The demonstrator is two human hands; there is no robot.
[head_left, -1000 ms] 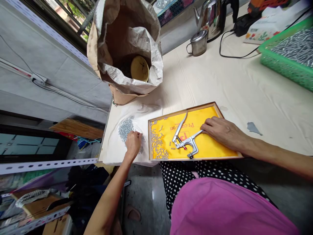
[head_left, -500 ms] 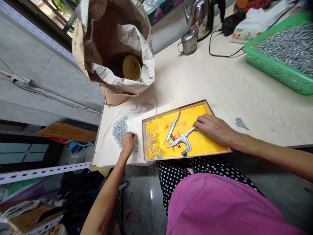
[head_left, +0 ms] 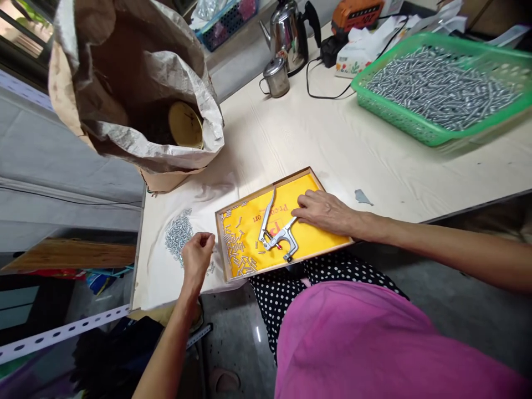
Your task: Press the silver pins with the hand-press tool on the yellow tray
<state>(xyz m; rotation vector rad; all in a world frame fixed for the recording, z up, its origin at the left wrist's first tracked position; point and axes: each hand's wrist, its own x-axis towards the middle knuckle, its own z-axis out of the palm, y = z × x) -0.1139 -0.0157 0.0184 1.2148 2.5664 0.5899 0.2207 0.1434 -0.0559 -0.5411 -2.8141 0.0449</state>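
Note:
My left hand [head_left: 198, 252] is pinched closed above the table, between a pile of small silver metal pieces [head_left: 178, 233] and the left edge of a shallow tray [head_left: 286, 180] with a yellow bottom. Whatever its fingertips hold is too small to make out. My right hand [head_left: 323, 211] rests over the right part of the tray, its fingers closed round the handle end of silver hand pliers [head_left: 286, 238]. These pliers lie on the yellow bottom with their long handles spread and a spring between them. Loose small metal pins [head_left: 235, 249] are scattered along the tray's left side.
A large open paper sack [head_left: 174, 172] with a yellow bowl [head_left: 185, 125] inside stands at the back left. On the right is a green basket [head_left: 399, 126] heaped with metal pieces. A steel mug [head_left: 277, 83], a kettle [head_left: 286, 33] and a black cord [head_left: 322, 96] are behind.
My left hand has lifted off the pile and come closer to the tray, still pinched. My right hand stays at the pliers' handle. The view has turned to the right.

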